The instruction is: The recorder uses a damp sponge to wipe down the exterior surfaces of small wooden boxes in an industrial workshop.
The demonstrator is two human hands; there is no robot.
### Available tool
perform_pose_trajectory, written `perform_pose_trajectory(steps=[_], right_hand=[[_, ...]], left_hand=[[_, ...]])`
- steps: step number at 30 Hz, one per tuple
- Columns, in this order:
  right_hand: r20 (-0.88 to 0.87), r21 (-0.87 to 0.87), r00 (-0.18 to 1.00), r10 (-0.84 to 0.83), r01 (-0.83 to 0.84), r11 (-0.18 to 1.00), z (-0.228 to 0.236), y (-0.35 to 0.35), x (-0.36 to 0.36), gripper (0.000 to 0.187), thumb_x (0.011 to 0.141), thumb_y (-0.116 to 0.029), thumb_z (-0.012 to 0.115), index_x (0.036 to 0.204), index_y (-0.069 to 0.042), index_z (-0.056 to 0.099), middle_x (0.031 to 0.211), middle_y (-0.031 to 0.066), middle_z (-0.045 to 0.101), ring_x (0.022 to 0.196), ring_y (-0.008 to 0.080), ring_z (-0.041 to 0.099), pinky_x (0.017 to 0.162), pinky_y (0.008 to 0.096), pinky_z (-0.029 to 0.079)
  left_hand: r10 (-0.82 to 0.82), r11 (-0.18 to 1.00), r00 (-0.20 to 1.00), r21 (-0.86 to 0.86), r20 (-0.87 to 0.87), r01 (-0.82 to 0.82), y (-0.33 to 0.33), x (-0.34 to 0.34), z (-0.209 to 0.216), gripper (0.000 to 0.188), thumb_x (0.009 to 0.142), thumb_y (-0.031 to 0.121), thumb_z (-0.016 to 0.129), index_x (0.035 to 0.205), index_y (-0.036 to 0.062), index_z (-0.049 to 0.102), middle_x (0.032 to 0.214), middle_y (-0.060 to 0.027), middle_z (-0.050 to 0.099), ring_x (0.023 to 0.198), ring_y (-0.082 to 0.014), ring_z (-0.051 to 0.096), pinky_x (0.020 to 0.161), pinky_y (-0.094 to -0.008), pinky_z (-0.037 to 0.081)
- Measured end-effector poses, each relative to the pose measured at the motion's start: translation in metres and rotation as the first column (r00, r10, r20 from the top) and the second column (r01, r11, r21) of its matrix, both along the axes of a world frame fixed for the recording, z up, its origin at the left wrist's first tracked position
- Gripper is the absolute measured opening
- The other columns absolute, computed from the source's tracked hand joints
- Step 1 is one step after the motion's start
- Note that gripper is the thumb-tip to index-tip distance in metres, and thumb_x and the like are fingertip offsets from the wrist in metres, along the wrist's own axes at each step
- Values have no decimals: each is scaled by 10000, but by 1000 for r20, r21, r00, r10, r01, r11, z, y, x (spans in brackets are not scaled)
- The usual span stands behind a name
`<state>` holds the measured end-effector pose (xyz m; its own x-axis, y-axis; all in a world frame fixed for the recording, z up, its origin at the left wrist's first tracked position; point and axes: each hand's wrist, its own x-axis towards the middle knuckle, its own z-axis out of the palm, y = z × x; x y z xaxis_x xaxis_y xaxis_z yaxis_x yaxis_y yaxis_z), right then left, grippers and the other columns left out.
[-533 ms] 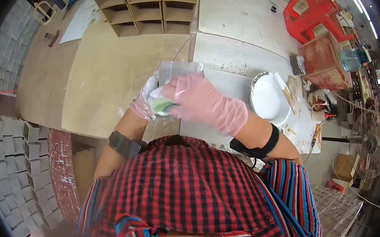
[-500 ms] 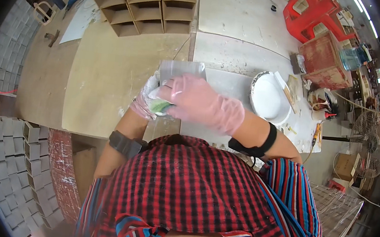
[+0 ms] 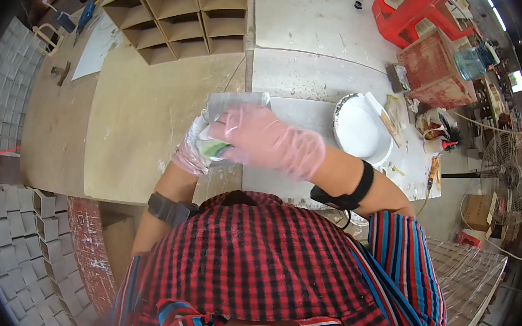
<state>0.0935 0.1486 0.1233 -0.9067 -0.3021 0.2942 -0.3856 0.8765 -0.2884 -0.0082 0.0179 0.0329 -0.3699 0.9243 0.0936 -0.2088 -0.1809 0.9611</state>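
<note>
A small grey box-like piece point(image 3: 236, 103) with whitish streaks is held up over the bench, close in front of my body. My left hand point(image 3: 192, 150), in a pink glove smeared white, is closed on its left side. Its fingers are partly hidden. My right hand point(image 3: 260, 136), also in a pink glove, lies across the near side of the piece with its fingers curled in. Under those fingers, between the two hands, a green-and-white pad point(image 3: 214, 149) shows; it looks pressed to the piece. A white tub point(image 3: 365, 128) of white paste stands to the right.
A cardboard-coloured compartment rack point(image 3: 181, 14) stands at the far left of the bench. A flat wooden-handled scraper point(image 3: 385, 121) rests at the tub's right edge. Beyond are a red stool point(image 3: 407, 17), a stained red box point(image 3: 436, 70) and a blue jar point(image 3: 472, 62). A fan point(image 3: 509, 165) stands at right.
My view has shifted slightly, so the bench things sit a little further left. Both hands keep their hold, and the right hand has shifted slightly on the grey piece.
</note>
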Motion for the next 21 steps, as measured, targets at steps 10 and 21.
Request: perform_pose_trajectory(steps=[10,21], right_hand=[[-49,-209,968,-244,229,951,15,52,-14,244,770,-258,567,973,-124,592,863,102,611,816,283,590,734,375,470],[2,-73,920,-391,390,918,0,67,-27,312,744,-270,608,1025,-138,586,895,97,599,858,286,570,766,363,464]], left_hand=[[77,997,584,-57,808,-53,9,13,14,421,916,348,386,1195,42,463,1159,-116,537,1020,-244,551,871,-381,461],[-2,994,571,63,821,-87,18,17,8,403,906,331,400,1166,36,487,1117,-121,560,1022,-256,546,870,-391,457]])
